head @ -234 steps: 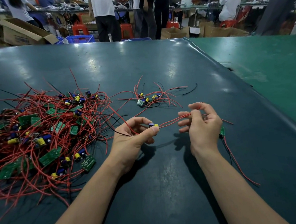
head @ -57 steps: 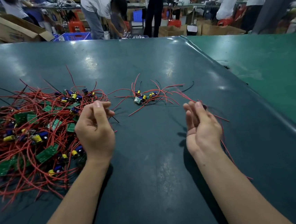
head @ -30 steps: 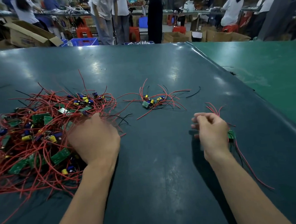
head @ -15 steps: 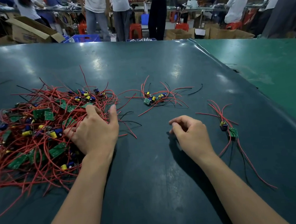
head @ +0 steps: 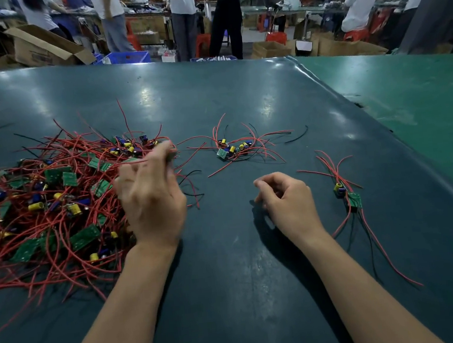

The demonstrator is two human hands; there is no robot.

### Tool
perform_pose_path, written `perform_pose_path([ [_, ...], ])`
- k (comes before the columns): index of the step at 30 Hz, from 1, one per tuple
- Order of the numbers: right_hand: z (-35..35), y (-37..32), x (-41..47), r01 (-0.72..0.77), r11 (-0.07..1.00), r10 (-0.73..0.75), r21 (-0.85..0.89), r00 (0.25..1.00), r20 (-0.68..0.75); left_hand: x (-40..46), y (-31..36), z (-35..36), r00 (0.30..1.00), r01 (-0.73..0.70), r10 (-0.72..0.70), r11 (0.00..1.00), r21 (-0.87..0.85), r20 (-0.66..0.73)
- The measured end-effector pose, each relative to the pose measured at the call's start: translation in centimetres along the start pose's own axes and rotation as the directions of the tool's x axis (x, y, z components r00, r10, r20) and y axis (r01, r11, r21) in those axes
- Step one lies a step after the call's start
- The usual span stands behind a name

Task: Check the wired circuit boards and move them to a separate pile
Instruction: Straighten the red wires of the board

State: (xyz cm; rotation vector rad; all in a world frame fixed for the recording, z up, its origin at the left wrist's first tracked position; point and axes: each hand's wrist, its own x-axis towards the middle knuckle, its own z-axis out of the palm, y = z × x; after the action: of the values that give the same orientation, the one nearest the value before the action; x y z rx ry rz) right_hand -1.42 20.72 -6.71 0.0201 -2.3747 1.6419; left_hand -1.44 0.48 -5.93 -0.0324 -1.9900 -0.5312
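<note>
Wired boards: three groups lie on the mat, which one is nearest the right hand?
The single wired board with trailing wires, just right of the right hand; the small cluster lies farther back, the big pile across by the left hand.

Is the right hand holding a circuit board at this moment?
No, the right hand is loosely curled and empty above the table, while the nearest wired board lies apart to its right.

my dark green table (head: 231, 295) carries a big tangle of wired boards (head: 54, 204) at nine o'clock, a small pile (head: 234, 148) at twelve, and one lone board (head: 354, 200) with red wires at three
</note>
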Motion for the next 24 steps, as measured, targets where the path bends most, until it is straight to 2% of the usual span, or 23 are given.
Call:
perform_pose_path([
  [2,0.3,-0.8,-0.3,-0.029,0.969,0.0,0.244,0.993,0.121,-0.4,1.3,0.5,0.973,-0.222,0.23,0.958,-0.182,0.027],
  [4,0.7,-1.3,-0.7,-0.107,0.875,-0.021,0.471,0.966,0.258,-0.7,2.8,1.0,0.935,-0.283,0.336,0.899,-0.334,0.11],
  [6,1.0,-1.6,-0.9,-0.107,0.849,-0.053,0.517,0.957,0.284,-1.2,3.6,1.5,0.907,-0.241,0.357,0.876,-0.418,0.223],
  [9,1.0,-1.5,-0.7,-0.079,0.88,-0.003,0.468,0.985,0.173,-1.7,3.4,2.0,0.863,-0.192,0.359,0.884,-0.426,0.356],
  [11,0.6,-1.5,-0.4,-0.117,0.854,0.067,0.506,0.991,0.117,-2.0,3.1,2.3,0.854,-0.215,0.364,0.897,-0.387,0.371],
  [13,0.3,-1.5,-0.1,-0.166,0.801,0.117,0.575,0.986,0.122,-2.1,3.2,2.2,0.884,-0.284,0.365,0.915,-0.286,0.291],
  [15,0.2,-1.5,0.2,-0.187,0.772,0.161,0.607,0.982,0.097,-1.9,3.7,1.9,0.932,-0.332,0.35,0.928,-0.17,0.091],
  [17,0.0,-1.6,0.5,-0.204,0.728,0.222,0.655,0.973,0.056,-2.0,4.1,1.6,0.927,-0.375,0.366,0.911,-0.174,-0.082],
  [18,-0.1,-1.6,0.6,-0.206,0.695,0.24,0.689,0.97,0.048,-2.1,4.2,1.6,0.912,-0.41,0.401,0.878,-0.248,-0.091],
  [19,-0.1,-1.6,0.7,-0.205,0.669,0.243,0.715,0.969,0.05,-2.3,4.3,1.6,0.895,-0.427,0.445,0.832,-0.354,-0.036],
  [21,-0.1,-1.7,0.6,-0.209,0.661,0.228,0.721,0.971,0.072,-2.8,4.5,1.6,0.863,-0.334,0.471,0.802,-0.495,0.182],
  [24,0.4,-1.7,0.2,-0.211,0.706,0.174,0.676,0.977,0.123,-3.0,4.7,1.6,0.823,-0.008,0.253,0.9,-0.435,0.508],
])
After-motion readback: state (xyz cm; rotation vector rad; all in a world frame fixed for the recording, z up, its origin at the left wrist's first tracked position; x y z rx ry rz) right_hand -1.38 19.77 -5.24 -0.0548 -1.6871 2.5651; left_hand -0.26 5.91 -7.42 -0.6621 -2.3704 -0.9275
